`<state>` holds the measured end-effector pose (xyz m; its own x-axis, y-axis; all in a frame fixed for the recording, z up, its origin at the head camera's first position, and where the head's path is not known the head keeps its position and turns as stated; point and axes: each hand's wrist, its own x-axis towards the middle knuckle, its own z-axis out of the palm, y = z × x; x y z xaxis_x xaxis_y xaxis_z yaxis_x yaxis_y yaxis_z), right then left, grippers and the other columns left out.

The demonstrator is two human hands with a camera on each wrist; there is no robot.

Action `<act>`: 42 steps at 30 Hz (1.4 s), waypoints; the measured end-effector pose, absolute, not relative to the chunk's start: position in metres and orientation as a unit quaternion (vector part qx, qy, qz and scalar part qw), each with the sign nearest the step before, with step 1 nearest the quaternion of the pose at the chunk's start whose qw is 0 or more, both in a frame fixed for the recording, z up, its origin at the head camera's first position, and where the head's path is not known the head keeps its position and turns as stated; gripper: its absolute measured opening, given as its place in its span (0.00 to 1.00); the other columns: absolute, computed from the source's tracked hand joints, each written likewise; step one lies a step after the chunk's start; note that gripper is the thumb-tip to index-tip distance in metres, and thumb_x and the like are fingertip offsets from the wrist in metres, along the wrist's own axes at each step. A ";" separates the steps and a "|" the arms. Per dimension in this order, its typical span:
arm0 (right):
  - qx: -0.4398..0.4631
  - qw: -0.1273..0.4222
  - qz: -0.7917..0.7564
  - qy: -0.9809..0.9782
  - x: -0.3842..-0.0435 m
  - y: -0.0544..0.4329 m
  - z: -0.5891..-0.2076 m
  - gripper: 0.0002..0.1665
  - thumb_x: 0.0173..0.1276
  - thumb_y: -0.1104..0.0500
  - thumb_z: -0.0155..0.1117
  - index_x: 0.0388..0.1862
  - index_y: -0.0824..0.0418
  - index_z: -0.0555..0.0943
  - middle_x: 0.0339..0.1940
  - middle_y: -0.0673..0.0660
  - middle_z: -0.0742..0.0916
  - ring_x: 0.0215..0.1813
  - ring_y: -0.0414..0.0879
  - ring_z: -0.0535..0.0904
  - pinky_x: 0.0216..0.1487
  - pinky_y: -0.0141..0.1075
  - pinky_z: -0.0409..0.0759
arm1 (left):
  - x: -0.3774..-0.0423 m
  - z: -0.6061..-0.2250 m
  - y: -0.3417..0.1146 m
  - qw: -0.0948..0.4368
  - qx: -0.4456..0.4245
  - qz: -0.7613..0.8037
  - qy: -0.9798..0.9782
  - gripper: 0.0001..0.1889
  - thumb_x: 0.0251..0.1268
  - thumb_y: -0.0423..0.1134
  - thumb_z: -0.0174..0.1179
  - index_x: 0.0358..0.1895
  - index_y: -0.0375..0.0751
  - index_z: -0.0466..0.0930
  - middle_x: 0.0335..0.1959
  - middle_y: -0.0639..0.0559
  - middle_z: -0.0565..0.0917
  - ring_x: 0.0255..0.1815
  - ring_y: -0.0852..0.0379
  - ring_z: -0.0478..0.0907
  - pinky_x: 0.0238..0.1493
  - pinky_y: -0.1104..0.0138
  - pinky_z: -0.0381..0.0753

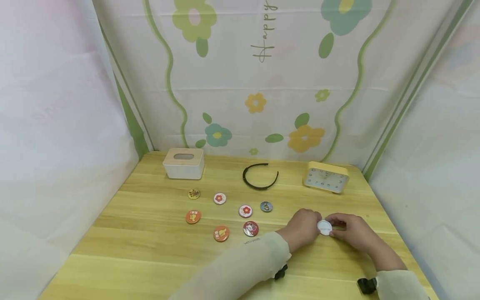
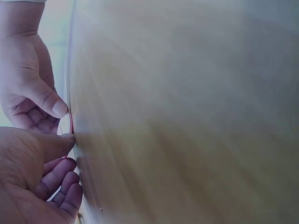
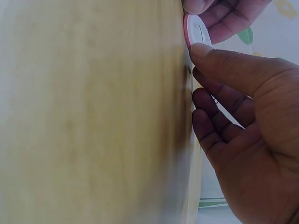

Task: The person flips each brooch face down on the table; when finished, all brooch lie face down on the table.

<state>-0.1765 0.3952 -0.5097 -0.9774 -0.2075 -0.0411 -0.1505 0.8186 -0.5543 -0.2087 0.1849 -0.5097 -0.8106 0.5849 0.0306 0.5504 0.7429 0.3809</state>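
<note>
clearly, the right wrist view shows the white badge [image 3: 198,31] as red-edged, while the head view gives only its pale back. it sits between the left hand [image 1: 303,227] and right hand [image 1: 354,231], each pinching it; contact with the table [image 1: 123,250] is unclear.

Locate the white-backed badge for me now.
In the head view, the white-backed badge is right of centre, held between the left hand and the right hand, in front of the yellow clock.

The left hand [image 1: 302,227] and right hand [image 1: 353,231] hold a white disc [image 1: 324,228]; seven badges [image 1: 245,211] dot the surface [image 1: 138,237].
</note>
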 end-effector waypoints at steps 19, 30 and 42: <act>-0.115 0.056 -0.259 0.957 -0.176 0.393 -0.511 0.19 0.69 0.58 0.80 0.59 0.54 0.90 0.56 0.51 0.90 0.59 0.53 0.87 0.58 0.45 0.86 | -0.207 -0.512 0.183 0.054 0.304 0.157 0.938 0.07 0.74 0.45 0.72 0.49 0.59 0.94 0.38 0.66 0.86 0.42 0.68 0.76 0.50 0.76 0.75; -0.113 0.054 -0.255 0.959 -0.177 0.393 -0.509 0.20 0.70 0.57 0.80 0.60 0.56 0.90 0.57 0.55 0.90 0.60 0.57 0.87 0.60 0.54 0.86 | -0.213 -0.489 0.153 0.082 0.325 0.196 0.922 0.15 0.78 0.45 0.67 0.63 0.55 0.90 0.55 0.67 0.91 0.58 0.68 0.85 0.63 0.74 0.79; -0.111 0.050 -0.255 0.959 -0.176 0.394 -0.510 0.19 0.70 0.57 0.80 0.59 0.54 0.90 0.57 0.54 0.90 0.62 0.58 0.86 0.63 0.57 0.84 | -0.246 -0.458 0.058 0.111 0.287 0.262 0.915 0.21 0.78 0.43 0.70 0.69 0.48 0.86 0.65 0.54 0.89 0.66 0.57 0.85 0.76 0.60 0.77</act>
<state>-0.1757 0.3936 -0.5103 -0.9703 -0.2387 -0.0388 -0.1880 0.8456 -0.4995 -0.2463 0.0576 -0.4581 -0.8106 0.5832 -0.0518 0.4673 0.6978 0.5428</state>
